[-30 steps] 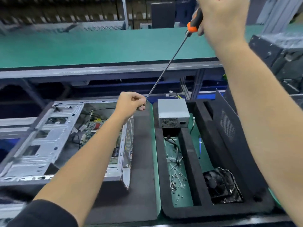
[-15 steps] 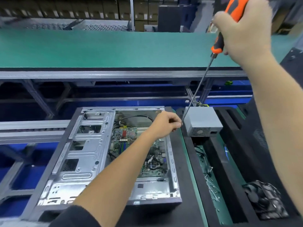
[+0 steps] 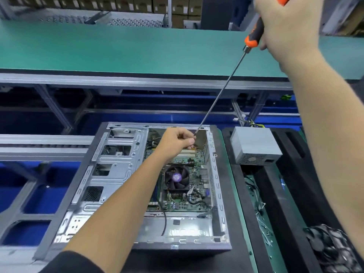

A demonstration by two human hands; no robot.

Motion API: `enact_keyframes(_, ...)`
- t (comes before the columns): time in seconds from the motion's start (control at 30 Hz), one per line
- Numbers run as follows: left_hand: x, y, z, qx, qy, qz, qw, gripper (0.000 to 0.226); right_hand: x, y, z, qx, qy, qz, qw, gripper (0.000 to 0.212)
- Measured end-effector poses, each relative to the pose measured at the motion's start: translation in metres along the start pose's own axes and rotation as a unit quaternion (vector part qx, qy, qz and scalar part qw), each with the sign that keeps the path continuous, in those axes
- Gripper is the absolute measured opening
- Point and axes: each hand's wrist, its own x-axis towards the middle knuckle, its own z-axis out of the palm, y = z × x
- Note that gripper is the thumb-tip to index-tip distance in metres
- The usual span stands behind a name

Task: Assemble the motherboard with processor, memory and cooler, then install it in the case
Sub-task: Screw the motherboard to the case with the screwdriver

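- Motherboard (image 3: 183, 186) sits flat inside the open case (image 3: 118, 174) on my worktop; stiff but fragile, so I'd handle edges only.
- Left hand (image 3: 177, 142) fingers pinch the screwdriver (image 3: 220, 91) tip.
- Right hand (image 3: 285, 26) fingers wrap its orange handle.

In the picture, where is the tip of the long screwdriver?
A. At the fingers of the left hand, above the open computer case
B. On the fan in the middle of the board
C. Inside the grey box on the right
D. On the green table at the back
A: the right hand grips the handle of the screwdriver, and its shaft runs down to the fingers of the left hand over the open computer case.
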Motion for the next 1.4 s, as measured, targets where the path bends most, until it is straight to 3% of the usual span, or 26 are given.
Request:
enact_keyframes(0.17,0.002,-0.008,-0.008,0.003,0.020,-0.005,1.000,0.022,0.001,0.008,0.016,-0.005,0.000,-0.014,1.000,0.025)
enact_keyframes(0.47,0.005,-0.020,-0.014,0.035,-0.031,-0.046,0.998,0.015,0.005,0.020,0.031,0.008,-0.011,0.000,1.000,0.028)
enact_keyframes(0.87,0.021,-0.037,-0.005,0.106,-0.017,-0.048,0.993,0.018,0.000,0.043,0.047,-0.027,-0.050,-0.005,0.998,0.019)
enact_keyframes(1.4,0.041,-0.056,0.017,0.318,-0.104,0.059,0.941,0.021,-0.015,0.061,0.063,-0.022,-0.114,0.009,0.993,0.026)
